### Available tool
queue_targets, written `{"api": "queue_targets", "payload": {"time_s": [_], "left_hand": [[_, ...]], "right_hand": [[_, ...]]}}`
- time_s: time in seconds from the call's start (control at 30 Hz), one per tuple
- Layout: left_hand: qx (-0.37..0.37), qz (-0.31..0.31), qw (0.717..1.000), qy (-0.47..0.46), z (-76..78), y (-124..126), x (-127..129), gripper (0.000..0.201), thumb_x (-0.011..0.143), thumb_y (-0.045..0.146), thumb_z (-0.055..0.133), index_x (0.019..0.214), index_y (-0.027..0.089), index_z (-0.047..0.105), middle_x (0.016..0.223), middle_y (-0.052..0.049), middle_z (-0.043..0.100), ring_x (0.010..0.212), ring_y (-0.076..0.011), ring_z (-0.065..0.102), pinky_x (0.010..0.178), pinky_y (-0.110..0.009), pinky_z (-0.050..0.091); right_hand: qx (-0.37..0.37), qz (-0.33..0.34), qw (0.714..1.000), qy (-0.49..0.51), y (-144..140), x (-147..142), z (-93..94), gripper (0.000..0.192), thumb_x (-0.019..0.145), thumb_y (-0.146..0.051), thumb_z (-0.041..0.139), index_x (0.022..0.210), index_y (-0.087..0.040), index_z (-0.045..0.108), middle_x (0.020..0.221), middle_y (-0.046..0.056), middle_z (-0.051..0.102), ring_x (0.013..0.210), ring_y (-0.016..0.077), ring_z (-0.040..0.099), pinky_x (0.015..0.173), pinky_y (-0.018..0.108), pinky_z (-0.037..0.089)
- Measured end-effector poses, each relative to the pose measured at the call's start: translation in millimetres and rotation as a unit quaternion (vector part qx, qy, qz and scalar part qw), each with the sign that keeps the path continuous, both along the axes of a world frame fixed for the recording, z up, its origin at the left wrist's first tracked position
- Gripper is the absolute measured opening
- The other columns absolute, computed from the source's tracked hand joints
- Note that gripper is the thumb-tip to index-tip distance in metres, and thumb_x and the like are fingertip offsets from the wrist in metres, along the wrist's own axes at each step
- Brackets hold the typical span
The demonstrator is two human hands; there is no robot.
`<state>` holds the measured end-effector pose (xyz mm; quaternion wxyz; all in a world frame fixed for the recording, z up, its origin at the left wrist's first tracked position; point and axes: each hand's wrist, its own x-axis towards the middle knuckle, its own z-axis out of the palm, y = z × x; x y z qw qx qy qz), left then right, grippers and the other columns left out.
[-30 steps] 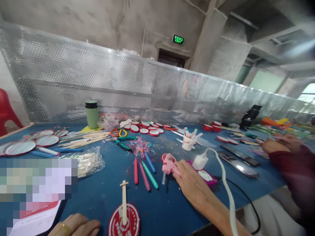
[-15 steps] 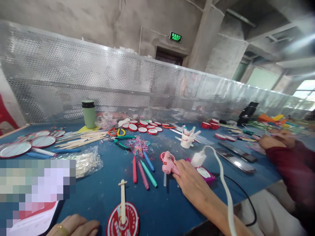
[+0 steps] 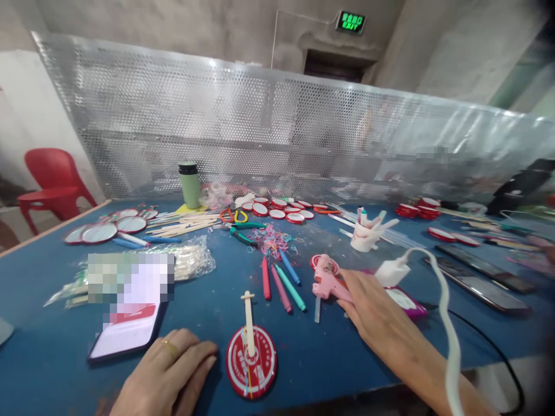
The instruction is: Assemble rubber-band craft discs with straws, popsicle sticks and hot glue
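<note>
On the blue tabletop point(image 3: 52, 289) I'd grip the pink glue gun point(image 3: 326, 283) at center-right firmly, since my right hand point(image 3: 376, 315) only rests open against it, left hand point(image 3: 167, 375) flat by the red disc point(image 3: 251, 363) at bottom center.

The near strip of the blue table point(image 3: 52, 300) between the phone point(image 3: 125, 338) and the red round mirror point(image 3: 251, 361) is taken by the left hand point(image 3: 167, 375), which lies flat, and bare blue surface shows only between the mirror and the right hand point(image 3: 377, 315). Farther in, the markers point(image 3: 280, 280), the pink glue gun point(image 3: 327, 283) and the white cable point(image 3: 442, 312) on the right block a straight path. At the far edge the perforated metal screen point(image 3: 277, 138) closes the table, with the green bottle point(image 3: 189, 185) and small round mirrors point(image 3: 277, 208) in front of it.
</note>
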<state>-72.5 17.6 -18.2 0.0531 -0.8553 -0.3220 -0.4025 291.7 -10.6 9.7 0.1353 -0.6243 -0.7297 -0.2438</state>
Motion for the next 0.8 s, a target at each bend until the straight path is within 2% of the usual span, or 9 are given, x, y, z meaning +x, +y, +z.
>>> {"api": "queue_targets", "payload": {"time_s": [0.2,0.37,0.47,0.6,0.8], "left_hand": [[-0.021,0.000,0.997,0.077,15.0,-7.5,-4.1,0.029,0.095,0.037,0.043,0.101,0.025,0.069,0.090,-0.005,0.070,0.083,-0.0167,0.067,0.076,-0.025,0.057],[-0.005,0.050,0.996,0.080,5.0,-14.2,-1.8,0.030,0.092,0.040,0.049,0.113,0.023,0.063,0.100,-0.007,0.070,0.091,-0.0202,0.065,0.079,-0.031,0.055],[-0.001,0.063,0.995,0.075,-1.2,-18.1,3.4,0.047,0.086,0.052,0.055,0.121,0.022,0.058,0.105,-0.009,0.069,0.092,-0.0230,0.064,0.080,-0.034,0.052],[-0.014,0.057,0.995,0.084,-0.4,-25.0,17.9,0.069,0.080,0.065,0.054,0.132,0.020,0.050,0.109,-0.012,0.067,0.094,-0.0269,0.062,0.079,-0.038,0.049],[-0.025,0.078,0.992,0.091,3.3,-31.8,42.1,0.089,0.073,0.063,0.063,0.140,0.010,0.038,0.113,-0.017,0.064,0.100,-0.0306,0.058,0.086,-0.044,0.044]], "right_hand": [[0.051,0.034,0.997,-0.051,0.1,-6.9,5.9,0.031,0.094,-0.026,0.041,0.115,-0.007,0.053,0.101,0.018,0.062,0.089,0.0290,0.060,0.078,0.043,0.052],[0.104,0.049,0.991,-0.063,-16.9,-35.7,10.9,0.032,0.097,-0.025,0.036,0.115,-0.008,0.057,0.107,0.019,0.063,0.095,0.0298,0.059,0.084,0.046,0.048],[0.127,0.093,0.987,-0.018,-29.3,-62.0,5.7,0.028,0.097,-0.023,0.041,0.113,-0.010,0.059,0.103,0.015,0.066,0.095,0.0282,0.059,0.084,0.045,0.046],[0.115,0.172,0.975,0.087,-35.9,-99.4,-3.5,0.019,0.093,-0.017,0.049,0.107,-0.011,0.062,0.096,0.011,0.068,0.092,0.0239,0.060,0.082,0.040,0.045],[0.108,0.172,0.957,0.207,-20.4,-128.0,-9.1,0.020,0.094,-0.015,0.048,0.110,-0.012,0.059,0.095,0.010,0.066,0.090,0.0222,0.059,0.079,0.038,0.045]]}}
